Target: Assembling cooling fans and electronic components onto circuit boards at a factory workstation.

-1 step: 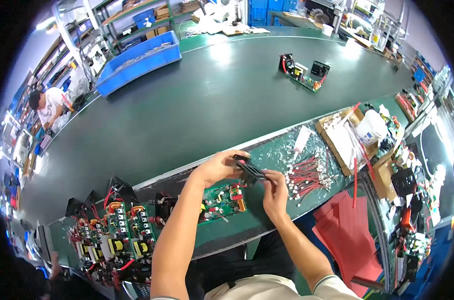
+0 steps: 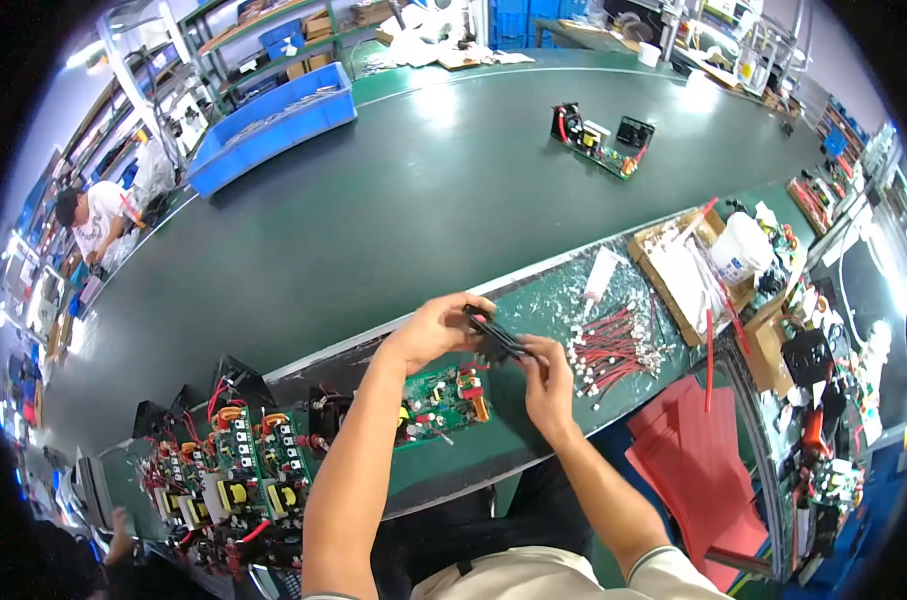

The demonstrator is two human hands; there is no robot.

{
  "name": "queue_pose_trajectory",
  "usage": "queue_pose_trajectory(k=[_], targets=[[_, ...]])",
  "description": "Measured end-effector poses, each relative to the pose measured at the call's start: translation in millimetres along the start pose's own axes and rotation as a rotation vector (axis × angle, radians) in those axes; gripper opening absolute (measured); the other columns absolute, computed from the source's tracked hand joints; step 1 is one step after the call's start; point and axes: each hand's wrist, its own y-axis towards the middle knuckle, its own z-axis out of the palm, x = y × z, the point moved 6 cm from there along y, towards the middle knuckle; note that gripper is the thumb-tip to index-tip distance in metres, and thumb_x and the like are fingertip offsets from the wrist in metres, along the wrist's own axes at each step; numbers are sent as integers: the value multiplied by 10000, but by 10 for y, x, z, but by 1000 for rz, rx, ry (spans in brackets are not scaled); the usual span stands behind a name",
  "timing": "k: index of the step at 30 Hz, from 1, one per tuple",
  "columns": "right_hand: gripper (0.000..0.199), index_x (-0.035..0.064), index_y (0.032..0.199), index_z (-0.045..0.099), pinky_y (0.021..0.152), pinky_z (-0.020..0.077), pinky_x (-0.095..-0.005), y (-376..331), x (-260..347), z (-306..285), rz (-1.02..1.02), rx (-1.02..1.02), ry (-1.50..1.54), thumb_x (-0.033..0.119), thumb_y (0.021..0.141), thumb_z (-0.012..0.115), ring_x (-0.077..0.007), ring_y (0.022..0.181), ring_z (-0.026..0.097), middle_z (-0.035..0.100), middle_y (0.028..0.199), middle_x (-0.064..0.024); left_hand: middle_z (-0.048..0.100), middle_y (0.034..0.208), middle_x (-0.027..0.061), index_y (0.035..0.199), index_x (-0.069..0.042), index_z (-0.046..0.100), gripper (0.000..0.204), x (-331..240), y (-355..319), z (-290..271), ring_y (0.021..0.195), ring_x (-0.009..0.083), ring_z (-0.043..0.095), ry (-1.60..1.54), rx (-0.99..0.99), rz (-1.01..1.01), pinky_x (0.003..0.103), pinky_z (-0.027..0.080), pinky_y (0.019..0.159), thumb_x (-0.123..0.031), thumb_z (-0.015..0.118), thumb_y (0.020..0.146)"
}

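Counted one thin, flat black piece (image 2: 496,333) between a bare left hand (image 2: 437,335) and a bare right hand (image 2: 549,385), one green rectangular circuit board (image 2: 439,405) lying just below, and one further green board with upright black end plates (image 2: 609,160) on the far side. Counted also one long blue plastic bin (image 2: 274,130), one shallow brown cardboard tray (image 2: 664,298), one rounded white tub (image 2: 742,250) and one small whitish packet (image 2: 602,275). Found several green boards with yellow and black parts (image 2: 239,460) crowded together at the left, too overlapped for a sure count, and many short red wires with white ends (image 2: 614,355) in a fanned heap, likewise too tangled. Noted a narrow green worktop (image 2: 509,445), littered with white scraps around the wires, alongside a broad, smooth, dark green surface (image 2: 394,210). Saw red sheets (image 2: 694,460) overlapping at the lower right, laden shelving (image 2: 254,28) beyond the bin, and a co-worker in white (image 2: 102,212) bent over at the far left. Held the black piece aloft over the worktop, nearly edge-on, between the circuit board and the red wires. Kept the left hand curled narrowly around the upper-left end, fingers partly hidden; pinched the lower-right end between the right thumb and fingers. Could not tell how firmly.
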Motion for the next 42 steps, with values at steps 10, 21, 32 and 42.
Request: queue_pose_trajectory(k=[10,21,32,42], targets=[[504,-23,1352,519,975,465,-324,493,557,-184,152,447,-78,128,906,698,-193,1123,607,652,1206,-127,633,945,113,912,-22,683,166,-770,-188,437,945,272,628,951,-295,623,358,501,809,39,678,757],[262,-38,1075,580,731,471,-308,287,532,-104,281,561,-459,179,950,658,-115,798,529,657,916,-47,659,940,133,990,-1,695,260,-853,-166,863,910,328,616,1197,-103,824,400,515,822,21,649,735],[308,-30,1227,576,817,487,-282,381,547,-69,406,433,-641,1,922,596,-130,915,610,657,961,-91,656,1146,168,1285,-72,604,477,-1230,-575,839,1102,341,621,1233,-238,768,397,522,930,35,603,820],[356,-7,1252,580,726,503,-329,46,385,-306,-42,223,-617,15,900,627,-206,830,645,677,1033,-156,610,1274,119,1106,-48,683,463,-643,-1886,504,1156,330,574,1271,-523,357,412,474,964,-4,776,655]])
